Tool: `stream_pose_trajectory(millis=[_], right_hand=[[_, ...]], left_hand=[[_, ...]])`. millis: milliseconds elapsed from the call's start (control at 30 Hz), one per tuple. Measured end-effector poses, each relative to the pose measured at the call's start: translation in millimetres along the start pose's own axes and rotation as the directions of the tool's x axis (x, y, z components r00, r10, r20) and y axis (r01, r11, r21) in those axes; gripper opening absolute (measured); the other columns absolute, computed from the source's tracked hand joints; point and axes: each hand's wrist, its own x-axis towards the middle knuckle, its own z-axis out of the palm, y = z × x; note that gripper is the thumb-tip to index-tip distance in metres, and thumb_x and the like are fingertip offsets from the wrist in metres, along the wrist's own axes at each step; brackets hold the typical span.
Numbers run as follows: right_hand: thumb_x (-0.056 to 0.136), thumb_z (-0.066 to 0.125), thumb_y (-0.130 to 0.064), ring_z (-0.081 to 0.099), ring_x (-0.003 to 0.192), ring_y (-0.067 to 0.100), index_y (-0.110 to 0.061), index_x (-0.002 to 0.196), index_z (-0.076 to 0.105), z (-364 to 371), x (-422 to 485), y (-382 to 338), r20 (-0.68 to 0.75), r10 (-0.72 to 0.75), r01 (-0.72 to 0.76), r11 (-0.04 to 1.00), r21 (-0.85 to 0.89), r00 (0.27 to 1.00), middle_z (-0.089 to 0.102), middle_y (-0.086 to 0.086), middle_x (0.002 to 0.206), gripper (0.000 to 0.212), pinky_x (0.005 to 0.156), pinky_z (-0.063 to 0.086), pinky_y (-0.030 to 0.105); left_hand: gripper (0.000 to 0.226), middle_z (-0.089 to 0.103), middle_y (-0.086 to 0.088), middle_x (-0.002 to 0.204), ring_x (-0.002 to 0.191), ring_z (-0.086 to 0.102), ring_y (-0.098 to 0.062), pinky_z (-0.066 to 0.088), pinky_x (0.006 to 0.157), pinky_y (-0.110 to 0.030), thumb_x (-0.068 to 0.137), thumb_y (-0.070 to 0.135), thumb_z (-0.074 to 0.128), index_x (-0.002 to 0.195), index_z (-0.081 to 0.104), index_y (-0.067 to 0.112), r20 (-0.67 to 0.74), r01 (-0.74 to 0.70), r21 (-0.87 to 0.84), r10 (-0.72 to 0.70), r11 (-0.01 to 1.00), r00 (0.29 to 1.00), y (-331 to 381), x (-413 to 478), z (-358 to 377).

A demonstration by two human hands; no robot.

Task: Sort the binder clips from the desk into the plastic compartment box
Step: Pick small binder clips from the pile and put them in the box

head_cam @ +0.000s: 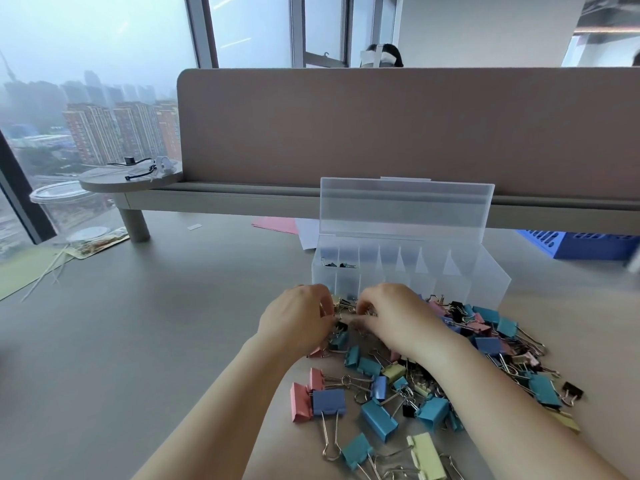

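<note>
A clear plastic compartment box (491, 275) stands open on the desk, its lid upright. Two small dark clips (337, 264) lie in its far left compartments. A heap of binder clips (426, 386) in blue, teal, pink, yellow and black spreads in front of the box. My left hand (298, 315) and my right hand (394, 315) are side by side at the far left end of the heap, just before the box, fingers curled down among small clips. What the fingertips hold is hidden.
A grey partition (398, 126) runs behind the box above a low shelf (131, 178). Pink and white papers (287, 225) lie left of the box. A blue crate (588, 244) sits far right. A plastic cup (65, 202) and cards stand far left by the window.
</note>
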Motion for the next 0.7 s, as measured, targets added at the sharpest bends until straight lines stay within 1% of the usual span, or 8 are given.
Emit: stream_pose_trajectory(millis=[133, 233, 367, 467, 533, 600, 633, 700], right_hand=[[0.088, 0.063, -0.042, 0.051, 0.062, 0.016, -0.015, 0.096, 0.064, -4.5, -3.9, -3.1, 0.011, 0.051, -0.051, 0.998, -0.03, 0.999, 0.063, 0.003, 0.094, 0.028, 0.051, 0.037, 0.024], [0.09, 0.062, -0.038, 0.052, 0.064, 0.017, -0.017, 0.098, 0.064, -3.6, -5.2, -4.0, 0.031, 0.059, -0.058, 0.997, -0.042, 0.998, 0.064, 0.002, 0.096, 0.022, 0.051, 0.036, 0.024], [0.09, 0.06, -0.034, 0.059, 0.083, 0.022, -0.016, 0.103, 0.063, -1.5, -4.5, -5.3, 0.039, 0.064, -0.063, 0.997, -0.046, 0.997, 0.064, 0.004, 0.102, 0.023, 0.062, 0.039, 0.027], [0.089, 0.06, -0.032, 0.062, 0.086, 0.023, -0.012, 0.099, 0.067, -4.5, -5.8, -5.7, 0.037, 0.108, -0.107, 0.994, -0.035, 0.993, 0.066, 0.007, 0.099, 0.024, 0.062, 0.038, 0.029], [0.087, 0.062, -0.026, 0.063, 0.077, 0.023, -0.004, 0.092, 0.07, -9.8, -3.3, -2.9, -0.003, 0.16, -0.158, 0.978, 0.137, 0.987, 0.069, 0.013, 0.09, 0.024, 0.062, 0.043, 0.028], [0.086, 0.063, -0.021, 0.053, 0.062, 0.019, 0.006, 0.093, 0.067, -15.7, 1.6, 2.9, 0.026, 0.269, -0.248, 0.841, 0.481, 0.963, 0.064, 0.016, 0.075, 0.028, 0.054, 0.041, 0.025], [0.087, 0.062, -0.019, 0.043, 0.054, 0.014, 0.008, 0.094, 0.064, -18.3, 4.1, 6.3, 0.097, 0.316, -0.299, 0.691, 0.659, 0.944, 0.054, 0.009, 0.064, 0.028, 0.046, 0.035, 0.022], [0.09, 0.053, -0.016, 0.027, 0.044, 0.007, 0.002, 0.087, 0.058, -24.3, 7.7, 11.9, 0.285, 0.307, -0.366, 0.251, 0.896, 0.908, 0.035, -0.001, 0.058, 0.018, 0.035, 0.023, 0.017]], left_hand=[[0.008, 0.065, 0.006, 0.092, 0.084, 0.06, -0.015, 0.054, 0.071, -0.029, 0.087, 0.036, 0.062, 0.088, 0.06, 0.028, 0.008, 0.033, 0.02, -0.033, 0.999, 0.999, -1.0, 0.1, -3.2], [0.017, 0.067, 0.008, 0.096, 0.088, 0.061, -0.015, 0.054, 0.073, -0.029, 0.088, 0.043, 0.059, 0.096, 0.066, 0.03, 0.028, 0.022, 0.029, -0.023, 0.999, 0.999, 3.7, -0.9, -2.9], [0.027, 0.067, 0.007, 0.097, 0.089, 0.061, -0.016, 0.051, 0.07, -0.028, 0.087, 0.051, 0.057, 0.1, 0.067, 0.029, 0.038, 0.02, 0.073, -0.023, 0.997, 0.999, 11.9, -4.6, 1.0], [0.03, 0.065, 0.008, 0.1, 0.09, 0.06, -0.015, 0.051, 0.07, -0.027, 0.086, 0.054, 0.056, 0.101, 0.064, 0.03, 0.022, 0.027, 0.083, -0.029, 0.996, 0.999, 14.2, -5.7, 3.3], [0.029, 0.064, 0.008, 0.1, 0.086, 0.057, -0.014, 0.048, 0.068, -0.025, 0.086, 0.055, 0.056, 0.099, 0.063, 0.03, 0.018, 0.032, 0.09, -0.034, 0.995, 0.999, 15.3, -5.7, 4.2], [0.027, 0.063, 0.008, 0.098, 0.085, 0.055, -0.014, 0.044, 0.066, -0.025, 0.086, 0.054, 0.056, 0.097, 0.062, 0.029, 0.01, 0.046, 0.092, -0.047, 0.995, 0.999, 16.9, -5.2, 4.9], [0.026, 0.064, 0.008, 0.097, 0.086, 0.057, -0.015, 0.044, 0.065, -0.024, 0.085, 0.052, 0.057, 0.096, 0.062, 0.029, 0.003, 0.054, 0.093, -0.055, 0.994, 0.998, 18.1, -4.9, 5.0], [0.023, 0.065, 0.007, 0.093, 0.086, 0.06, -0.017, 0.044, 0.061, -0.024, 0.086, 0.047, 0.057, 0.095, 0.064, 0.026, -0.011, 0.065, 0.11, -0.064, 0.992, 0.998, 20.6, -3.3, 5.0]])
